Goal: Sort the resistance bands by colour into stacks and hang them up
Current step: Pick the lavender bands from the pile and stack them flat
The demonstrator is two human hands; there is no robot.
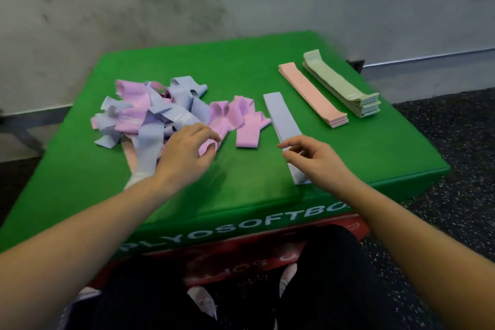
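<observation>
Black-trousered knees (321,276) nearest, against the green padded foam box (267,182). Left hand (187,151) pinches a pink flat elastic band (214,126) at the tangled pink-and-lilac heap (150,112). Right hand (308,158), fingers loosely curled, rests on the lilac band stack (282,118). Three sorted stacks: lilac, salmon (312,94), pale green (340,83).

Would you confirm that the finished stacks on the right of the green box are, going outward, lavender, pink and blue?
Not quite: the head view shows the outermost stack is pale green, not blue. The rest holds: the lavender stack lies nearest the middle of the green box, with the pink stack beside it.
</observation>
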